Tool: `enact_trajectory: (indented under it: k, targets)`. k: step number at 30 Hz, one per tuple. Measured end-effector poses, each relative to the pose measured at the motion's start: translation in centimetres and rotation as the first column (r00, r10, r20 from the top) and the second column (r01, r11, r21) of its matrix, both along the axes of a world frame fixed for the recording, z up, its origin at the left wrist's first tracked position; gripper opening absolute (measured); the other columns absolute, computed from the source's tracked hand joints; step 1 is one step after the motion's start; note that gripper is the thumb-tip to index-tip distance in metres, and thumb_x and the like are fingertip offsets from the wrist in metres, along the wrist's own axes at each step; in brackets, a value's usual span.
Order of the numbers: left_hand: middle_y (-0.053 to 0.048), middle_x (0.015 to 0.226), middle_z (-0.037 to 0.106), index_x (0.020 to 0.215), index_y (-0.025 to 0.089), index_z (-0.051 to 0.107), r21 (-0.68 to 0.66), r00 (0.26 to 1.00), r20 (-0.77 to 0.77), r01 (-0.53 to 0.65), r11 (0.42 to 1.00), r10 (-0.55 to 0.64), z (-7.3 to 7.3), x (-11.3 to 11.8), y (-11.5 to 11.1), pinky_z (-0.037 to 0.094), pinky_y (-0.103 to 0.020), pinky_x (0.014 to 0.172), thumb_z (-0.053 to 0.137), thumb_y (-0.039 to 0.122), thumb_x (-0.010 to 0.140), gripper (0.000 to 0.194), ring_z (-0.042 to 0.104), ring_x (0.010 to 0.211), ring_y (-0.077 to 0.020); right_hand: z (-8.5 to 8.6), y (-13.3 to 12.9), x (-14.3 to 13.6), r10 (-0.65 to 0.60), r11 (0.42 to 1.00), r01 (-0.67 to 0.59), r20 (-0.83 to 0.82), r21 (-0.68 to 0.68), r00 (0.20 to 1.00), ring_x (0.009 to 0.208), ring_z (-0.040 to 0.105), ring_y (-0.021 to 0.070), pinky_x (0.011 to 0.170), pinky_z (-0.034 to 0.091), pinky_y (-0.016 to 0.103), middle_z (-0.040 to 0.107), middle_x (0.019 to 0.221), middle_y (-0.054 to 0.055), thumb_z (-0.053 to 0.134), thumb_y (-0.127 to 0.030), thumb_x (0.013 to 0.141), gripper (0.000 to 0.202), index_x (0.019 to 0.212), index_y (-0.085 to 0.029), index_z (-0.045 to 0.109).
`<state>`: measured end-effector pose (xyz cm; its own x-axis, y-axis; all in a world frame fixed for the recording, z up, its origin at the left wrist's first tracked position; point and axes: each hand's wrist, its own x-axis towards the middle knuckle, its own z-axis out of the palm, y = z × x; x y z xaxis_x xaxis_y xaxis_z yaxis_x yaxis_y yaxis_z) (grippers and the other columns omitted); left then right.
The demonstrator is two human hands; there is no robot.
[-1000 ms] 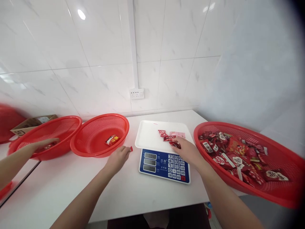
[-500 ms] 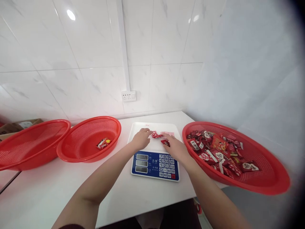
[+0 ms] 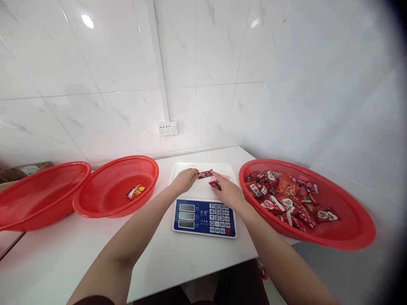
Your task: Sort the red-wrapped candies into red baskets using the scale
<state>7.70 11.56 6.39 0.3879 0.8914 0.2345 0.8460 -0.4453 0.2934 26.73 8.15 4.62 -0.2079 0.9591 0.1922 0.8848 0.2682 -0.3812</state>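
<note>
Over the white weighing tray (image 3: 178, 169) of a digital scale, a small red snack packet (image 3: 204, 174) stretches between my two hands. My left hand (image 3: 185, 181) has its fingers closed at the packet's left end. The fingertips of my right hand (image 3: 230, 192) meet the packet's right end. A second red packet (image 3: 215, 185) shows beneath my right hand, by the thumb; whether it is gripped there or lies on the tray cannot be told. A pale pink slip (image 3: 226, 176) is partly hidden behind my right fingers.
The scale's blue keypad panel (image 3: 203, 217) faces me. At right stands a red basket (image 3: 352, 228) of many wrapped snacks. To the left, one red basket (image 3: 104, 190) holds a few packets, and another red basket (image 3: 41, 199) stands farther left. A socket (image 3: 168, 128) is on the wall.
The red packet, bunched between my hands before, now lies straightened between them with its printed face showing. My left fingers have closed in on its end. The view has shifted slightly.
</note>
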Motion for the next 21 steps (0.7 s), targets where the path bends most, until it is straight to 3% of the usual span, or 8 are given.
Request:
enact_trajectory:
  k: [5,9,12,14,16,18,21]
  targets:
    - [-0.004,0.097,0.066,0.101,0.021,0.058,0.079,0.960,0.089,-0.273,0.959,0.266,2.5,-5.1,-2.5,0.047,-0.026,0.072,0.039,0.028,0.089,0.024,0.061,0.083,-0.0157,-0.4,0.0,0.2,0.001,1.000,-0.002,-0.037,-0.007,0.999,0.108,0.056,0.0248,0.080,0.046,0.033,0.056,0.128,0.005,0.048,-0.028,0.084,0.047,0.131,-0.024,0.046]
    - [-0.009,0.100,0.064,0.095,0.019,0.059,0.123,0.852,0.114,-0.522,0.844,0.510,4.1,-11.7,-4.9,0.046,-0.033,0.070,0.041,0.031,0.085,0.024,0.060,0.085,-0.0234,-0.8,0.0,0.6,-0.002,1.000,0.002,-0.037,-0.017,0.999,0.107,0.057,0.0255,0.080,0.047,0.035,0.056,0.127,0.005,0.048,-0.030,0.085,0.044,0.128,-0.024,0.049]
    - [-0.015,0.096,0.062,0.086,0.015,0.059,0.098,0.771,0.099,-0.637,0.765,0.629,4.3,-15.9,-6.2,0.046,-0.040,0.071,0.046,0.033,0.081,0.022,0.059,0.087,-0.0302,-1.1,0.1,0.6,0.006,1.000,-0.008,-0.072,-0.018,0.997,0.108,0.056,0.0258,0.084,0.046,0.037,0.055,0.128,0.006,0.048,-0.029,0.085,0.044,0.128,-0.023,0.050]
    - [-0.019,0.101,0.061,0.088,0.013,0.059,0.078,0.738,0.099,-0.675,0.734,0.668,4.1,-17.4,-6.9,0.044,-0.047,0.078,0.050,0.035,0.077,0.026,0.055,0.098,-0.0364,-1.3,0.4,0.6,0.015,1.000,-0.016,-0.111,-0.005,0.994,0.111,0.054,0.0260,0.087,0.045,0.039,0.054,0.129,0.007,0.049,-0.028,0.084,0.043,0.126,-0.022,0.051]
    - [-0.022,0.116,0.055,0.097,0.012,0.058,0.067,0.739,0.126,-0.672,0.737,0.662,3.9,-17.5,-7.3,0.038,-0.052,0.089,0.053,0.038,0.076,0.034,0.043,0.116,-0.0400,-1.5,0.7,0.4,0.044,0.999,-0.038,-0.182,0.033,0.982,0.114,0.052,0.0252,0.092,0.043,0.039,0.053,0.130,0.008,0.051,-0.026,0.083,0.042,0.125,-0.020,0.052]
    - [-0.018,0.125,0.052,0.106,0.014,0.056,0.040,0.774,0.178,-0.623,0.781,0.608,3.6,-15.8,-7.6,0.034,-0.051,0.096,0.051,0.041,0.078,0.039,0.038,0.124,-0.0364,-1.7,0.8,0.1,0.090,0.994,-0.070,-0.281,0.080,0.955,0.115,0.051,0.0235,0.094,0.042,0.039,0.053,0.129,0.009,0.053,-0.023,0.082,0.043,0.125,-0.019,0.051]
    - [-0.009,0.112,0.063,0.108,0.021,0.058,-0.076,0.852,0.281,-0.440,0.895,0.443,2.7,-10.8,-7.8,0.045,-0.038,0.088,0.045,0.045,0.083,0.038,0.057,0.106,-0.0249,-1.5,0.1,-1.0,0.196,0.977,-0.141,-0.411,0.159,0.891,0.109,0.055,0.0219,0.093,0.044,0.040,0.057,0.123,0.008,0.057,-0.022,0.080,0.045,0.124,-0.021,0.050]
